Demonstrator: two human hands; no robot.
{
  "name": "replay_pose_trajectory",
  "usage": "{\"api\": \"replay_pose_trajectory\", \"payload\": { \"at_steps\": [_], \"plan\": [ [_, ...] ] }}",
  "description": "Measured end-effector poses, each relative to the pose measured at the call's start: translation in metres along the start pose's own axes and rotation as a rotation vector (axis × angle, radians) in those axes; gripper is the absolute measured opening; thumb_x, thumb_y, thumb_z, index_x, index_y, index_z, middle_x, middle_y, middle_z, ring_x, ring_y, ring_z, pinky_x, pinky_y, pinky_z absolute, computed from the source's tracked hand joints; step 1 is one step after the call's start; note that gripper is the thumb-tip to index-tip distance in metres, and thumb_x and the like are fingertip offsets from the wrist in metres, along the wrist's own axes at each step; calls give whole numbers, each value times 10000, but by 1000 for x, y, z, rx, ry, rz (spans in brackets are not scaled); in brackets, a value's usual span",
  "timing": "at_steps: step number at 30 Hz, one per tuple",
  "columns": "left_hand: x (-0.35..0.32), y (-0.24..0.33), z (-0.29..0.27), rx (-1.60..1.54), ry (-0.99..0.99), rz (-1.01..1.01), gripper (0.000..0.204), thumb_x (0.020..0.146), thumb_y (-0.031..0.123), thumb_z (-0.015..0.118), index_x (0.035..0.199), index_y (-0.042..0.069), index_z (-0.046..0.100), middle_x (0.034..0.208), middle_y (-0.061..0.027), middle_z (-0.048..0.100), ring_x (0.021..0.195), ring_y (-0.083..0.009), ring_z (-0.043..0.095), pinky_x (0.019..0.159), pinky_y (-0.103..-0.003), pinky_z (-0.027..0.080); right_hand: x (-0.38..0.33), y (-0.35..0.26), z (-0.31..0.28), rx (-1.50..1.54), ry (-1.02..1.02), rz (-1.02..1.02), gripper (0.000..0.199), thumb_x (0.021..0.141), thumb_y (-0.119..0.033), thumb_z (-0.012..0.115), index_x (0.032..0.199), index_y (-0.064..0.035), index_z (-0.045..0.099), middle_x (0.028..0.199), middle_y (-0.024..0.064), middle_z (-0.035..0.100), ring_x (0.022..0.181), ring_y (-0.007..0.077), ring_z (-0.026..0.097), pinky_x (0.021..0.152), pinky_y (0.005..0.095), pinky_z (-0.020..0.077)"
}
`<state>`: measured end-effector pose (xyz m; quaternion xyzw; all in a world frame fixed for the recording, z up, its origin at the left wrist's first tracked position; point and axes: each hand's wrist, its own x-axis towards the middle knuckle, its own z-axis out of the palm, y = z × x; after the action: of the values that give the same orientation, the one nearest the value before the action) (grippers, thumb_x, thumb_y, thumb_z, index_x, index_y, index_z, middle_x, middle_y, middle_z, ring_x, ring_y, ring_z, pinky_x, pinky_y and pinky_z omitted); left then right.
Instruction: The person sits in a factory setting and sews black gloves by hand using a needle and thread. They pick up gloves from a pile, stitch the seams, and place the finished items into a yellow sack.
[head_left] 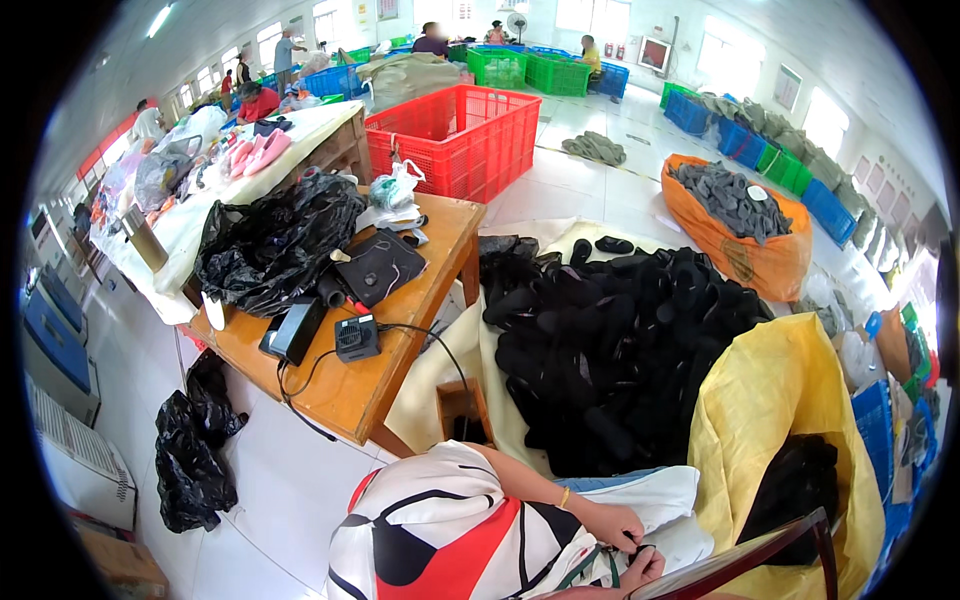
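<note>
Close together over my lap at the lower edge are my left hand and my right hand. The fingers of both are pinched on a small black piece of fabric, mostly hidden between them, so its kind cannot be made out. A thin bracelet circles my left wrist. Ahead of my hands, a large heap of black sock-like pieces lies on a pale cloth. At my right, a yellow sack stands open with black pieces inside.
At left, a wooden table carries a black plastic bag, a small black device and cables. Below the table edge is a small wooden box. Beyond stand a red crate and an orange sack. Several people work farther back.
</note>
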<state>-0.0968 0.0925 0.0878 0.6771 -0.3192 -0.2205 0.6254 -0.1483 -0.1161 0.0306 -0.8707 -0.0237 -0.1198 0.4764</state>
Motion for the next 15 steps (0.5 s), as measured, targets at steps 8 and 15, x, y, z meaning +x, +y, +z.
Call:
{"api": "replay_pose_trajectory", "payload": {
  "at_steps": [8, 15],
  "plan": [
    [-1, -26, 9, -25, 54, -44, 240, 846, 242, 666, 864, 4, 682, 710, -62, 655, 628, -133, 604, 566, -295, 473, -2, 11, 5, 66, 26, 57, 346, 910, -367, 661, 992, -41, 576, 733, 82, 581, 583, 168, 522, 535, 295, 446],
    [1, -33, 14, 1, 82, -13, 231, 817, 244, 668, 840, 15, 680, 702, -85, 660, 635, -188, 626, 576, -324, 477, -9, 24, 8, 104, 71, 86, 349, 944, -388, 634, 916, -46, 573, 672, 52, 571, 530, 123, 496, 488, 269, 424]
  ]
}}
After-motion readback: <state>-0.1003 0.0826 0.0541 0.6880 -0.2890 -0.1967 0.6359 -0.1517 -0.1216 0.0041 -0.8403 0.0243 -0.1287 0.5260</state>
